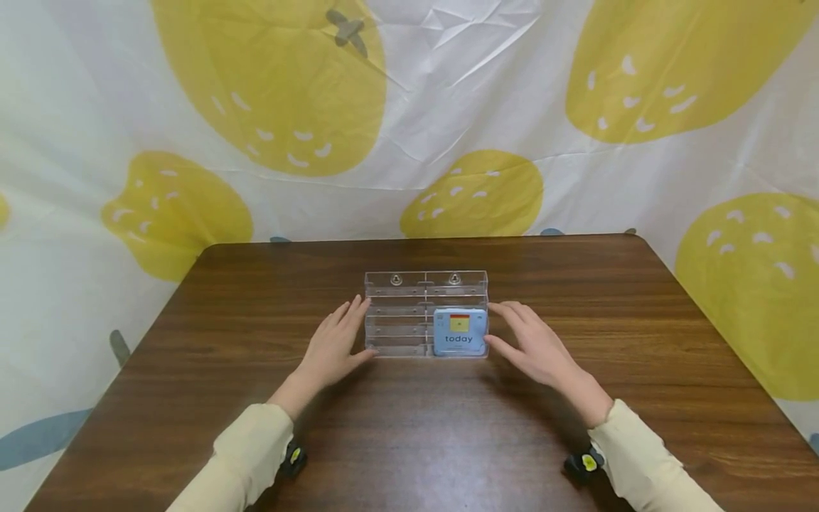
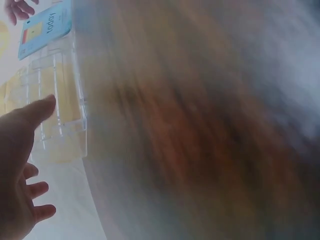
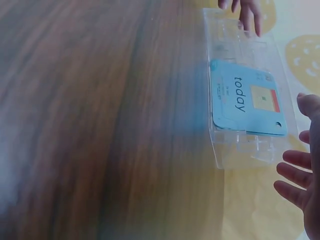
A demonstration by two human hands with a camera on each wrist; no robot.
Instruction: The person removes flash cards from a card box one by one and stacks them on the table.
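A clear plastic rack (image 1: 395,331) with two columns of stepped tiers stands upright on the table. In its right column, low down, sits a light blue rounded-corner card or flat pack (image 1: 459,343) printed "today"; whether it is one piece or a stack, I cannot tell. My left hand (image 1: 335,343) is at the rack's left side, fingers extended and thumb near the lower corner. On the opposite side is my right hand (image 1: 540,348), its fingers spread and slightly bent beside the rack and the blue card. Contact with the rack is unclear. Neither hand grips anything.
The brown wood-grain table (image 1: 422,434) runs back to a white curtain (image 1: 441,71) with yellow fruit prints. Two round fittings (image 1: 455,279) are on the rack's top panel. A dark wrist device (image 1: 584,464) shows at the right cuff, another at the left.
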